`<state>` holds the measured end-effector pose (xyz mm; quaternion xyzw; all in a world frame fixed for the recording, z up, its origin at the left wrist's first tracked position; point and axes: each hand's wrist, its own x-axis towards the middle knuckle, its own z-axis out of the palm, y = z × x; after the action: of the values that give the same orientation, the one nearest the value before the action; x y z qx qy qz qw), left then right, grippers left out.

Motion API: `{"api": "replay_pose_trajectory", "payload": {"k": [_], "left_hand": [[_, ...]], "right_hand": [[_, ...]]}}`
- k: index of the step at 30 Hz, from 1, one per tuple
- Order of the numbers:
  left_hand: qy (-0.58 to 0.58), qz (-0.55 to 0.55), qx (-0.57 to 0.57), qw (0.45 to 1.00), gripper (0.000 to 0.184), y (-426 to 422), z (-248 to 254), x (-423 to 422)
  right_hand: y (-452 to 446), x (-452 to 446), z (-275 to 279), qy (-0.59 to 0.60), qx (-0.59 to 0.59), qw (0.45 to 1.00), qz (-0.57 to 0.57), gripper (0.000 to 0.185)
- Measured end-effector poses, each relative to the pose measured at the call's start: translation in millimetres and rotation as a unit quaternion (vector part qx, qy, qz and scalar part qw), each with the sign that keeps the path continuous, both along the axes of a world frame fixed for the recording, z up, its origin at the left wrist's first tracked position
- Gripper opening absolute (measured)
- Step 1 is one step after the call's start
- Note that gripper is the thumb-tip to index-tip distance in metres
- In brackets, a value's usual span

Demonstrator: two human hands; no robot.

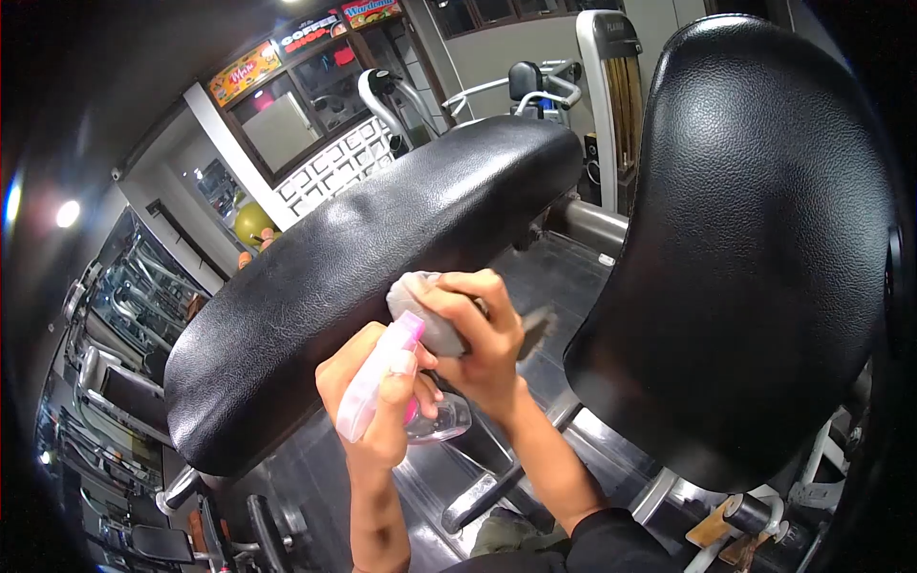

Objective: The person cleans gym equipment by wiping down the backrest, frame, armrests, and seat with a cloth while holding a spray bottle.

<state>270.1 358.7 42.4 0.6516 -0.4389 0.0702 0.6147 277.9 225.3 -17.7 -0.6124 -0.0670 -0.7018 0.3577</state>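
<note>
In the head view, my left hand (375, 401) is closed around a pink and clear spray bottle (441, 420), its pink nozzle pointing up toward a grey cloth (435, 329). My right hand (482, 334) holds this cloth bunched in its fingers, close beside the nozzle. Part of the cloth hangs out behind the right hand. Both hands are in front of the near edge of a long black padded cushion (373, 239). To the right stands a large black padded backrest (755, 229).
Metal frame bars (592, 224) join the padded parts. Behind are a weight machine (611, 105), more gym equipment and windows with signs (310, 36). A yellow-green ball (252, 222) sits at the left back. Dark flooring (315, 487) shows below.
</note>
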Motion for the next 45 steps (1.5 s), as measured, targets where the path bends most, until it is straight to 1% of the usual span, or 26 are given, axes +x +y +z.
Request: {"api": "replay_pose_trajectory", "payload": {"k": [1,2,4,6,7,8,10,12,14,16,18,20,22,25,26,28,30,32,34,36,38,39,40,42,44,45], "left_hand": [[0.001,0.000,-0.002,1.000,0.045,2.1,-0.8,-0.4],[0.003,0.001,-0.004,1.000,0.045,4.0,-3.1,-0.3],[0.001,-0.003,-0.001,1.000,0.046,10.3,-6.5,-0.3],[0.040,-0.018,-0.005,0.999,0.031,17.1,-8.8,-3.0],[0.040,-0.013,-0.006,0.999,0.031,19.9,-10.2,-3.6],[0.043,-0.008,-0.021,0.999,0.034,22.7,-12.6,-4.2],[0.045,0.000,-0.034,0.998,0.036,30.8,-14.9,-6.5],[0.039,0.029,-0.047,0.998,0.041,40.9,-15.5,-8.4],[0.029,0.063,-0.046,0.997,0.042,47.5,-16.2,-13.1],[0.013,0.081,-0.060,0.995,0.040,58.6,-17.8,-14.6],[-0.021,0.095,-0.017,0.995,0.045,72.0,-18.0,-17.0],[-0.007,0.149,-0.014,0.989,0.045,78.8,-18.1,-23.8],[0.031,0.171,-0.055,0.983,0.043,86.8,-17.7,-27.0],[0.032,0.200,-0.085,0.976,0.044,96.5,-18.7,-29.4],[0.030,0.206,-0.085,0.974,0.044,96.8,-21.0,-29.2],[0.019,0.222,-0.094,0.970,0.046,101.1,-23.6,-29.2],[0.017,0.226,-0.103,0.968,0.047,103.2,-25.7,-30.6],[0.016,0.233,-0.114,0.966,0.049,109.0,-26.8,-32.2],[-0.038,0.214,-0.075,0.973,0.047,117.9,-29.4,-33.6],[-0.033,0.227,-0.084,0.970,0.047,123.0,-31.4,-38.3],[-0.031,0.240,-0.093,0.966,0.047,131.1,-32.5,-43.3],[-0.032,0.244,-0.088,0.965,0.047,137.8,-33.4,-45.9],[-0.035,0.249,-0.084,0.964,0.047,141.1,-34.3,-47.6],[-0.036,0.259,-0.097,0.960,0.047,143.9,-32.9,-51.3],[-0.039,0.271,-0.114,0.955,0.047,146.5,-32.1,-54.1],[-0.038,0.277,-0.114,0.953,0.047,148.8,-31.9,-56.3]], "right_hand": [[1.4,-3.1,-2.4,0.013,-0.007,1.000,0.028,0.052],[-7.9,-2.5,-1.9,0.006,-0.001,1.000,-0.015,0.050],[-29.2,-0.9,4.8,0.013,0.090,0.994,-0.066,0.042],[-30.2,-5.6,14.3,0.027,0.266,0.963,0.041,0.035],[-30.0,1.0,17.7,-0.010,0.190,0.982,-0.021,0.030],[-21.9,-5.6,19.1,0.025,0.126,0.990,-0.064,0.024],[2.5,-8.0,18.1,-0.027,0.008,1.000,-0.001,0.031],[29.3,-6.2,2.0,-0.017,-0.064,0.993,0.093,0.031],[35.2,1.3,-7.9,-0.041,-0.057,0.994,0.082,0.033],[23.1,2.5,-5.1,-0.046,-0.020,0.998,0.029,0.034],[7.8,-1.1,1.5,-0.007,0.065,0.997,-0.028,0.036],[1.5,-0.2,7.8,-0.012,0.156,0.988,0.001,0.037],[14.7,-5.4,19.9,0.010,0.110,0.994,-0.026,0.039],[49.5,-12.8,22.1,0.011,-0.036,0.996,0.083,0.055],[60.8,-11.7,16.5,0.008,-0.053,0.987,0.150,0.049],[67.5,-5.4,5.7,-0.018,-0.064,0.987,0.147,0.049],[53.0,-7.2,1.2,0.006,-0.034,0.996,0.083,0.056],[39.0,-7.6,7.3,0.016,0.070,0.997,0.000,0.047],[40.4,-3.5,10.8,0.003,0.196,0.981,0.007,0.045],[62.9,-5.8,18.5,0.001,0.147,0.989,0.018,0.047],[91.9,-15.9,21.0,0.012,0.035,0.991,0.132,0.060],[104.3,-15.9,20.2,0.013,-0.028,0.988,0.154,0.062],[118.7,-13.5,16.8,0.008,-0.033,0.981,0.191,0.064],[117.9,-14.7,16.3,0.013,-0.039,0.980,0.196,0.062],[98.7,-19.9,20.4,0.033,-0.026,0.988,0.148,0.057],[94.5,-15.3,20.9,0.016,0.023,0.995,0.098,0.054]]}}
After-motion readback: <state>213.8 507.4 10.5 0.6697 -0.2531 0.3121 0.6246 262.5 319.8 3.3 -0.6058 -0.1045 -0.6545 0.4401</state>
